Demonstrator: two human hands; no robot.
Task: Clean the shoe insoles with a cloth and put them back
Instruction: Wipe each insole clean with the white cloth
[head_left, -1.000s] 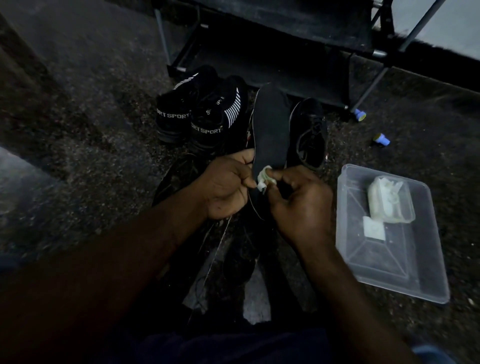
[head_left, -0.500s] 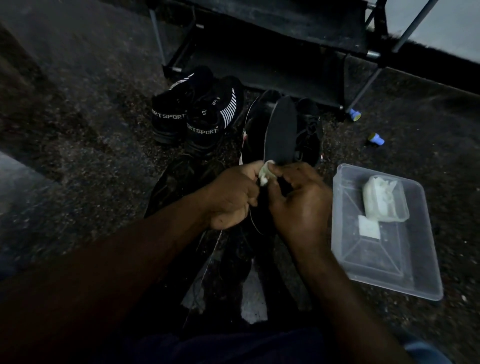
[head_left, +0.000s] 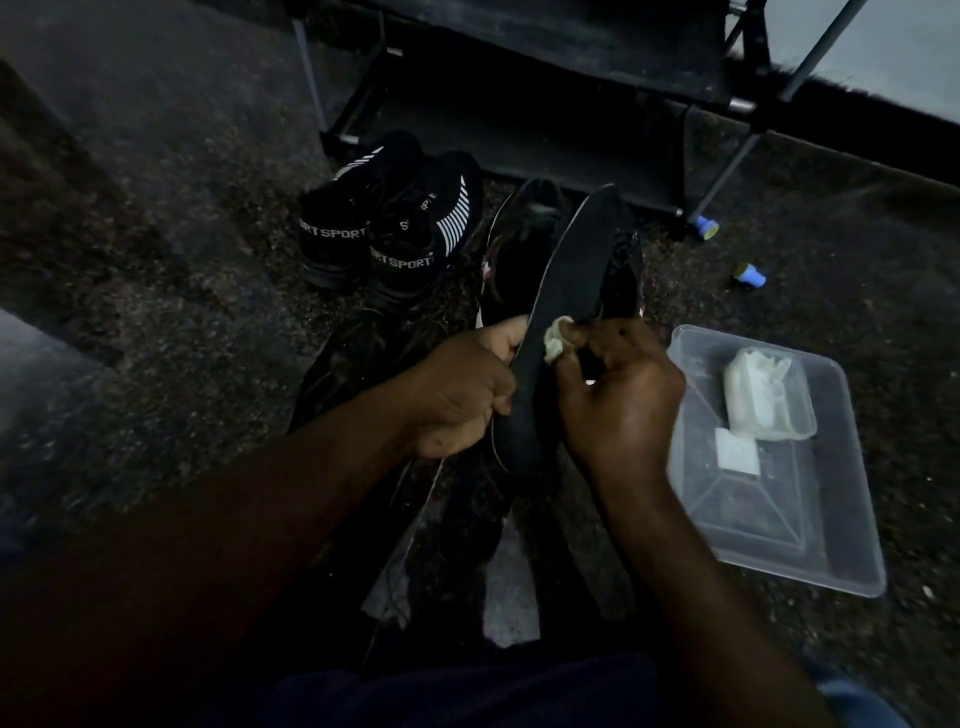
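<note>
White cloth (head_left: 554, 345) is pinched in the right hand's (head_left: 623, 400) curled grip and pressed against the black insole (head_left: 571, 280). The left hand (head_left: 460, 392) is clamped round the insole's near half, both forearms reaching forward. The insole slants far-right above dark shoes (head_left: 524, 249). A clear tray (head_left: 852, 519) lies on the floor to the right.

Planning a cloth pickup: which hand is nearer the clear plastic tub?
Right. The right hand is beside the clear plastic tub; the left hand is farther, across the black insole.
</note>
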